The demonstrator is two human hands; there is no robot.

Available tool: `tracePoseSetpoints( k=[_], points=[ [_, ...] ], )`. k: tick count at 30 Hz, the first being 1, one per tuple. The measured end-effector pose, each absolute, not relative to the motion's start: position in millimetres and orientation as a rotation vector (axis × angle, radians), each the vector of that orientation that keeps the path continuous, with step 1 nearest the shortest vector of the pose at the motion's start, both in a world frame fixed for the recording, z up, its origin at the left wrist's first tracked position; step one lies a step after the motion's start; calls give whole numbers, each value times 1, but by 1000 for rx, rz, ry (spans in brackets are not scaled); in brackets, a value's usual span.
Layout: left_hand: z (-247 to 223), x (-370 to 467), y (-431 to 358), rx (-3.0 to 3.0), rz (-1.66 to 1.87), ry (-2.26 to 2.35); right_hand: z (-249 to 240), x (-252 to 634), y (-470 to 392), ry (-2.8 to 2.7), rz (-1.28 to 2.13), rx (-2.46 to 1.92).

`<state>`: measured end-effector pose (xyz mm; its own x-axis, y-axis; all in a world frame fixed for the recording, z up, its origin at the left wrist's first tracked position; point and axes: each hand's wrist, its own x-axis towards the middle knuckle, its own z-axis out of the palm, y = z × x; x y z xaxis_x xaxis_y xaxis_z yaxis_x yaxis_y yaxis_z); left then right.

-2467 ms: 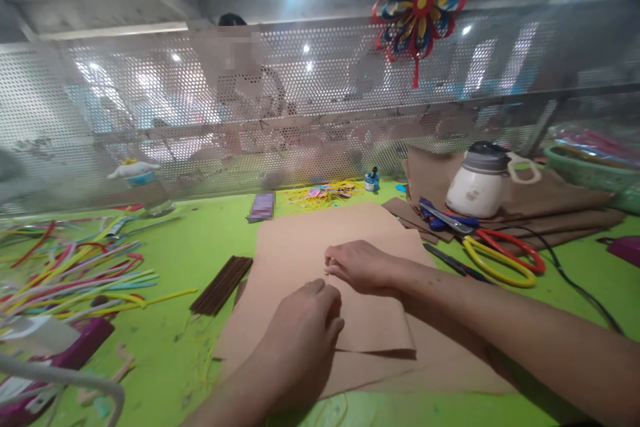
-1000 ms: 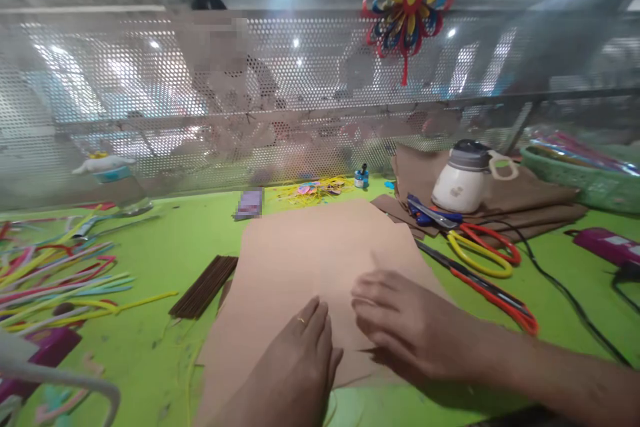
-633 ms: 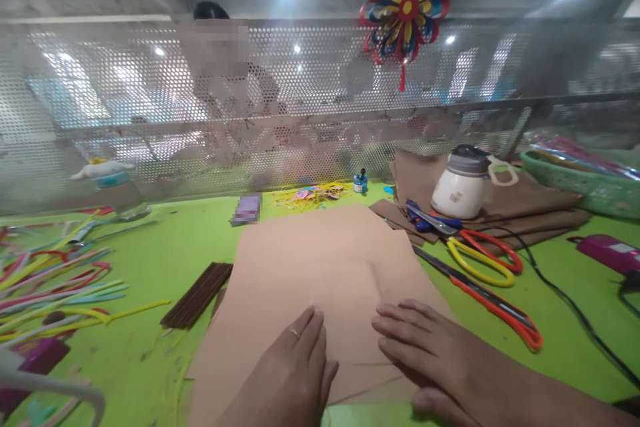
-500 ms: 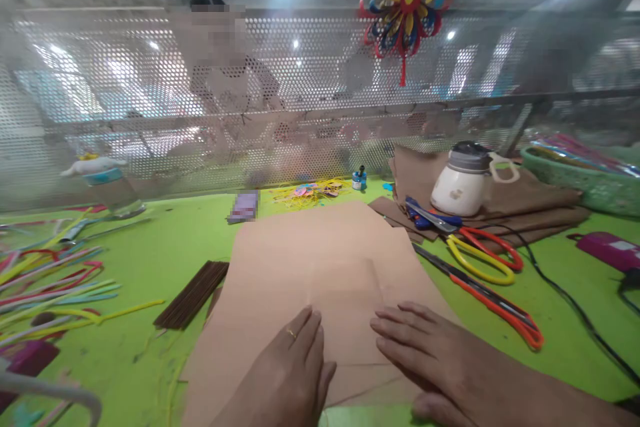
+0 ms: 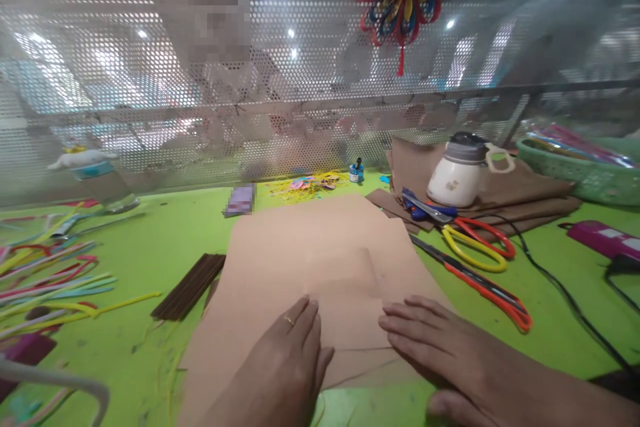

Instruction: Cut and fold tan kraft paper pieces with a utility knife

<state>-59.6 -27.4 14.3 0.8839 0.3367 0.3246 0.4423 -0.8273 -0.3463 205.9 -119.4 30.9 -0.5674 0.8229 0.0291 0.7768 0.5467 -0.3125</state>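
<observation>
Tan paper [image 5: 300, 234] lies layered and flat on the green table [image 5: 135, 234], directly beneath both hands, its long axis running away from the person. Most of it stretches beyond the fingertips, towards the mesh screen [image 5: 300, 100]. The left hand [image 5: 280, 360] rests on its left part, fingers straight and close together, pointing away; the right hand [image 5: 440, 340] rests at its right side, fingers extended and slightly spread, angled inward across the sheet. Neither visibly pinches anything, and neither is clearly nearer: both appear to touch it, with bare paper between them.
</observation>
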Motion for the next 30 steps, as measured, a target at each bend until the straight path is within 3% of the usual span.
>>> tracePoseSetpoints(
  k=[14,20,30],
  points=[
    [10,-64,-27,-2635,-378,-585,46,197,-117,-2606,385,-1501],
    [9,-64,-28,-2603,-401,-627,37,206,-85,-2584,226,-1495],
    [-6,-69,-15,-2608,-419,-544,37,205,-77,-2625,368,-1551]
  ],
)
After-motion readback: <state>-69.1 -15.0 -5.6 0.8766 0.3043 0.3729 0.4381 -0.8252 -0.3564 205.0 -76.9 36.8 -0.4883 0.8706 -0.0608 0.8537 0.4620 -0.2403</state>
